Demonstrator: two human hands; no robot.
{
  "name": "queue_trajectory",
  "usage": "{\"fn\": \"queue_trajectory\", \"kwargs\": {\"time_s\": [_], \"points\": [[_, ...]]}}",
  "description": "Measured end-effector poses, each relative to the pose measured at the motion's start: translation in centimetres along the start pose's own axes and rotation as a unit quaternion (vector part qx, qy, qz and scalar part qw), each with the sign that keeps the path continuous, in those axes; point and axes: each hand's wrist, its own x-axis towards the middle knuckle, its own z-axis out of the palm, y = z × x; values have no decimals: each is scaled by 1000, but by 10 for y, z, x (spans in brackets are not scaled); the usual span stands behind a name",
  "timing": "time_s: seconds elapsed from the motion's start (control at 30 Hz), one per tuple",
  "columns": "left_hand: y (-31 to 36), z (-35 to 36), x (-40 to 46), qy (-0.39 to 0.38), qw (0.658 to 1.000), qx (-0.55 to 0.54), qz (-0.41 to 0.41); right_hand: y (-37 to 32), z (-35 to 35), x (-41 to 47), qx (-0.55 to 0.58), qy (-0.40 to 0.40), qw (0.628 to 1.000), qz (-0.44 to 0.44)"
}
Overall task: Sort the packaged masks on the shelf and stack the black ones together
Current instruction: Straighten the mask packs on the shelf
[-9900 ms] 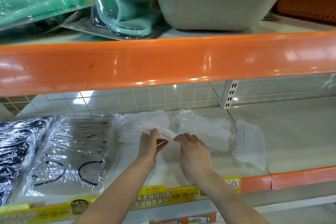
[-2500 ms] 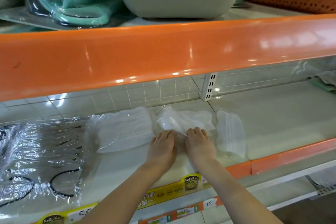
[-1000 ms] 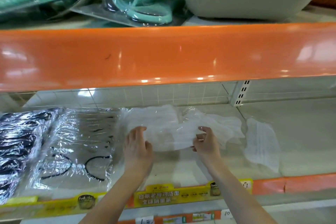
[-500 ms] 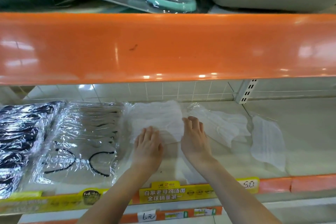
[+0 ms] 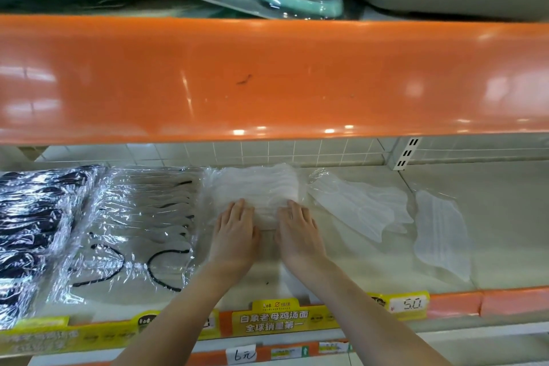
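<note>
- Now we see both hands flat, fingers together, gripping nothing; left hand (image 5: 233,235) and right hand (image 5: 297,233) press the near edge of the clear-wrapped stack of white masks (image 5: 255,190)
- Meanwhile the shiny-wrapped black mask packs (image 5: 32,217) lie far left on the pale shelf board (image 5: 490,217); a clear pack with black ear loops (image 5: 139,226) sits between

Bright, even overhead light. Glare spots on the glossy orange shelf beam (image 5: 267,80) and crinkled clear plastic mask packs (image 5: 130,226). Wide-angle bowing, soft edges.
</note>
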Motion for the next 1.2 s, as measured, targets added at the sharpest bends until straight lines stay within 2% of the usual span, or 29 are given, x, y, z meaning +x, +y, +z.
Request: {"fn": "queue_trajectory", "kwargs": {"time_s": [0.13,0.3,0.53,0.73,0.93,1.2], "points": [[4,-2,1,-12,1000,12,-2,-1,1,1,7,8,1000,3],[17,3,-3,-7,999,17,48,4,0,-1,11,3,1000,-12],[46,12,-4,27,997,13,77,28,-26,2,130,-5,990,-47],[71,17,-4,18,996,-1,92,66,-46,-9,59,47,997,15],[98,19,-1,-1,993,-22,116,100,-48,-26,7,13,992,126],[128,34,5,-10,984,-6,177,117,-43,-42,5,20,992,127]]}}
